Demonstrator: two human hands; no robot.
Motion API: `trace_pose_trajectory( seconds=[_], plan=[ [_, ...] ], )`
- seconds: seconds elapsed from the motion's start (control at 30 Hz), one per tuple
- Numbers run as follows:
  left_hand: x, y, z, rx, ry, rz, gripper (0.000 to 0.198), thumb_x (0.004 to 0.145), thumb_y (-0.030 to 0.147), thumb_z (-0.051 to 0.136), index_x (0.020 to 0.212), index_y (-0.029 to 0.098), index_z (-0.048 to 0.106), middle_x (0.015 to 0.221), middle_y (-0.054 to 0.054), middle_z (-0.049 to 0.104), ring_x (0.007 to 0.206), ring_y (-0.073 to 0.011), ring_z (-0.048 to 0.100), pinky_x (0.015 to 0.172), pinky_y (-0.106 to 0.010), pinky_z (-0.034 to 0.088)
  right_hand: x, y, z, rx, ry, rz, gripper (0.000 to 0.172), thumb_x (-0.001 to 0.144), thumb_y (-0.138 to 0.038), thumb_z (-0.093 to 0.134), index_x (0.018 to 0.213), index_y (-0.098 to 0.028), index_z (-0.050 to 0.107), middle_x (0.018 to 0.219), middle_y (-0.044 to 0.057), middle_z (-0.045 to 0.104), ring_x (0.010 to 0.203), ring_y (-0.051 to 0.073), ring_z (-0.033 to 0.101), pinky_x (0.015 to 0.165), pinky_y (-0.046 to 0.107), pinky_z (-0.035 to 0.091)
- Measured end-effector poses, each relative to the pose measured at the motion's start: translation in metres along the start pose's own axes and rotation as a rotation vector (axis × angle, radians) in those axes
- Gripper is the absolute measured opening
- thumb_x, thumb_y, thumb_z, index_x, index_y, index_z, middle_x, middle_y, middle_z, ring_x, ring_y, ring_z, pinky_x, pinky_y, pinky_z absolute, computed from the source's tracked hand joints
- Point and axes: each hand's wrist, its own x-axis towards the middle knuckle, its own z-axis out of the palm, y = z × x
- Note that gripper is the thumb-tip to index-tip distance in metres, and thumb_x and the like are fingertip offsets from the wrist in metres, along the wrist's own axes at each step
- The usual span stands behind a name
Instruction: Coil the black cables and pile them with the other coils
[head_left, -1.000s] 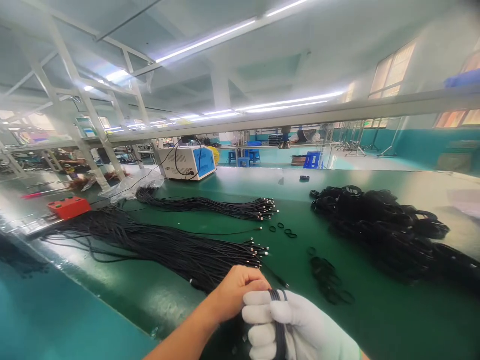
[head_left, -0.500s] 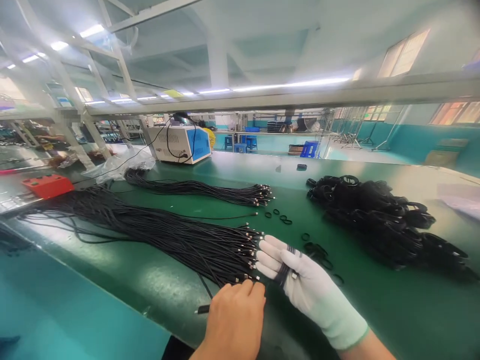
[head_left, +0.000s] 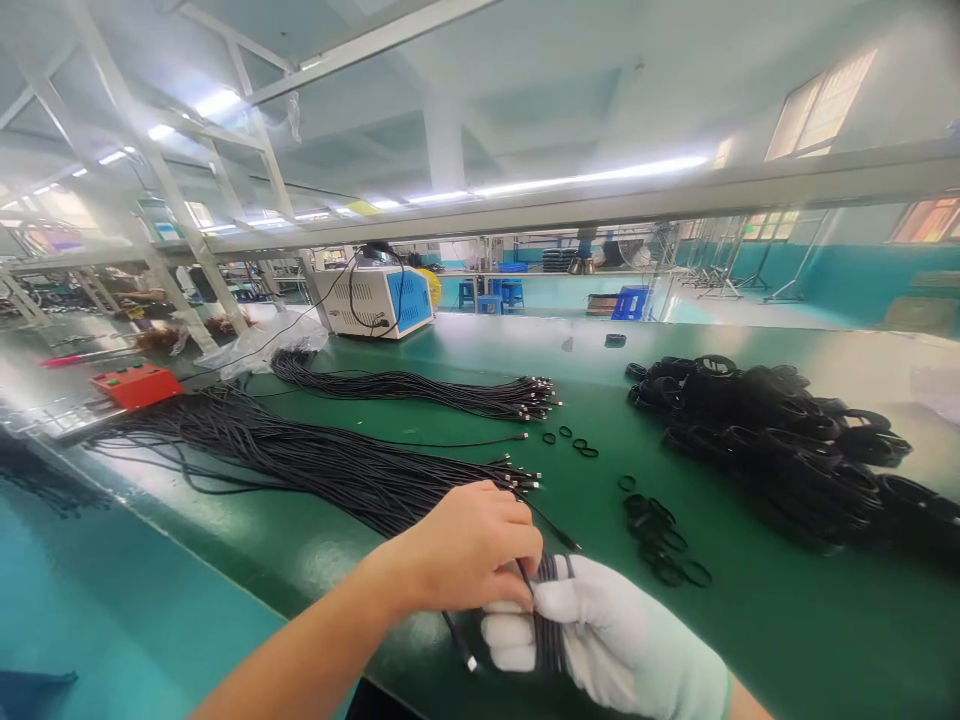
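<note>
Black cable (head_left: 550,640) is looped in several turns around the fingers of my right hand (head_left: 622,625), which wears a white glove. The glove's thumb presses on the loops. My bare left hand (head_left: 476,550) has its fingers closed on the cable at the top of these loops, touching the gloved thumb. Below it dangles a cable end with a metal connector (head_left: 470,662). Beneath and behind my left wrist lies a large bundle of straight black cables (head_left: 300,450), their connector ends partly covered by the hand.
Behind lies a second cable bundle (head_left: 420,388). Small black rings (head_left: 651,520) are scattered right of centre, near a big heap of coiled black cables (head_left: 750,430). A blue and white machine (head_left: 382,300) stands at the back, and a red control box (head_left: 135,385) sits at left.
My left hand has moved up and right to the gloved hand, gripping the cable there. My right hand has come lower and nearer; more turns now show around its fingers.
</note>
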Motion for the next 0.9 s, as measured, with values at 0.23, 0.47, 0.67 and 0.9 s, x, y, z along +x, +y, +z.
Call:
trace_pose_trajectory(
  seconds=[0.23, 0.47, 0.67, 0.9],
  plan=[
    [0.006, -0.011, 0.010, -0.171, 0.009, 0.021, 0.003, 0.077, 0.025, 0.067, 0.075, 0.022, 0.066, 0.078, 0.003, 0.065, 0.082, -0.0132, 0.056, 0.081, -0.024, 0.038, 0.002, 0.009, -0.005, 0.046, -0.016, 0.077, 0.022, 0.070, -0.020, 0.070, 0.083, -0.011, 0.056, 0.070, 0.001, 0.046, 0.064, 0.011, 0.046, 0.070, 0.031, 0.038],
    [0.008, 0.000, -0.002, 0.015, -0.050, 0.071, 0.013, 0.083, 0.025, 0.059, 0.074, 0.021, 0.066, 0.084, 0.000, 0.062, 0.079, -0.0135, 0.054, 0.071, -0.024, 0.039, -0.002, 0.010, -0.011, 0.084, -0.016, 0.134, 0.030, 0.075, -0.025, 0.063, 0.095, -0.002, 0.060, 0.077, 0.010, 0.062, 0.069, 0.019, 0.061, 0.073, 0.040, 0.045],
    [0.021, -0.007, -0.006, -0.457, -0.231, -0.120, 0.009, 0.075, 0.023, 0.067, 0.068, 0.020, 0.062, 0.062, 0.006, 0.057, 0.057, -0.0089, 0.054, 0.052, -0.017, 0.038, -0.010, 0.009, -0.014, 0.135, -0.076, 0.156, 0.030, 0.076, -0.027, 0.065, 0.097, -0.005, 0.064, 0.082, 0.010, 0.072, 0.074, 0.022, 0.068, 0.073, 0.038, 0.050],
    [0.001, -0.001, 0.020, -0.942, -0.066, -0.448, 0.008, 0.075, 0.024, 0.061, 0.081, 0.017, 0.061, 0.060, 0.006, 0.052, 0.050, -0.0072, 0.045, 0.047, -0.017, 0.037, -0.006, 0.009, -0.006, 0.121, -0.120, 0.098, 0.028, 0.074, -0.029, 0.067, 0.094, -0.010, 0.066, 0.076, 0.008, 0.072, 0.085, 0.023, 0.065, 0.067, 0.031, 0.047]
  ],
)
